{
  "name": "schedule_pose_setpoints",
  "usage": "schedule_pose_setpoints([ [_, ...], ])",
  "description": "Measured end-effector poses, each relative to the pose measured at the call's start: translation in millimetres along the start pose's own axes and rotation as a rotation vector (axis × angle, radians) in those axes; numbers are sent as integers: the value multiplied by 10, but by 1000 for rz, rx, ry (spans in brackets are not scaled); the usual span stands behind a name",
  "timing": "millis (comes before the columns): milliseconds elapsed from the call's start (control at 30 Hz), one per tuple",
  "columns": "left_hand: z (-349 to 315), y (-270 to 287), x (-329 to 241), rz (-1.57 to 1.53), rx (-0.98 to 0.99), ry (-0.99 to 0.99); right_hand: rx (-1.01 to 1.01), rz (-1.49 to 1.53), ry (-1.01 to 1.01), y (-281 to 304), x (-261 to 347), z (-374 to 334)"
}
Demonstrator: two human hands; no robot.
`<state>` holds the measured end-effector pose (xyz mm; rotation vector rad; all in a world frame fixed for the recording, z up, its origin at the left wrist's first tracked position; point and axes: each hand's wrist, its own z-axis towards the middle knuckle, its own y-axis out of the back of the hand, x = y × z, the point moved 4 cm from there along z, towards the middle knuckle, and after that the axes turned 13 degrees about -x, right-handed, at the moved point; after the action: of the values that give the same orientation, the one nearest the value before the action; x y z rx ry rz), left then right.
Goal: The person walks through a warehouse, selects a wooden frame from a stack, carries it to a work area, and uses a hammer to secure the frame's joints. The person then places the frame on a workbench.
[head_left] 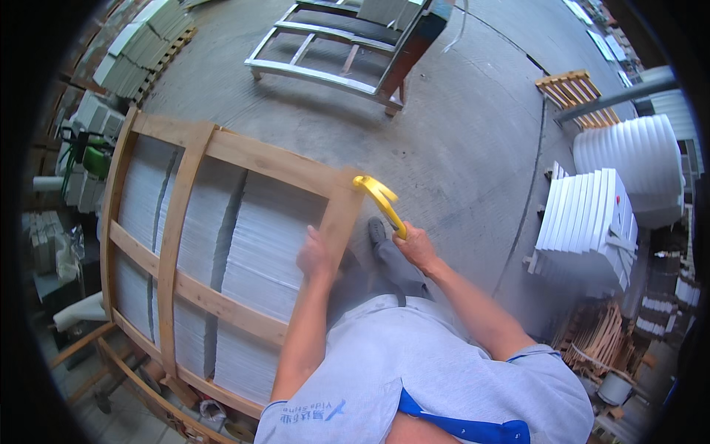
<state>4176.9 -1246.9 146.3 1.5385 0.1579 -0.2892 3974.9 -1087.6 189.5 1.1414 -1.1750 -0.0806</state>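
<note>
A yellow claw hammer (pixel 381 197) is in my right hand (pixel 416 246), its fingers wrapped round the handle. The hammer's head is raised beside the upper right corner of a wooden crate (pixel 194 159). My left hand (pixel 315 256) is closed at the crate's right-hand board (pixel 342 211), slightly blurred, and part of its fingers is hidden. Through the gaps between the boards show stacks of thin, pale grey slabs (pixel 260 229), with dark padding strips (pixel 230 222) between the stacks.
A metal frame stand (pixel 318 70) is ahead on the concrete floor. Right of me are wrapped white slabs (pixel 584 214), a large white foam roll (pixel 629 159) and a wooden pallet (pixel 577 96). Stacked slabs on a pallet (pixel 137 63) stand far left. Scrap wood (pixel 603 333) lies lower right.
</note>
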Motion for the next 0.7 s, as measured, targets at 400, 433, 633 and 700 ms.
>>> schedule_pose_setpoints([
  [400, -79, 135, -107, -54, 112, 10, -84, 82, -127, -524, -214, -345],
  [433, -84, 142, -124, -64, 110, 28, -80, 83, -174, -551, -235, -349],
  [633, -115, 6, -161, 46, 37, 2, 203, 727, -557, -344, -413, -495],
  [700, -108, -131, -111, 101, -3, -62, 189, 782, -692, -195, -590, -644],
])
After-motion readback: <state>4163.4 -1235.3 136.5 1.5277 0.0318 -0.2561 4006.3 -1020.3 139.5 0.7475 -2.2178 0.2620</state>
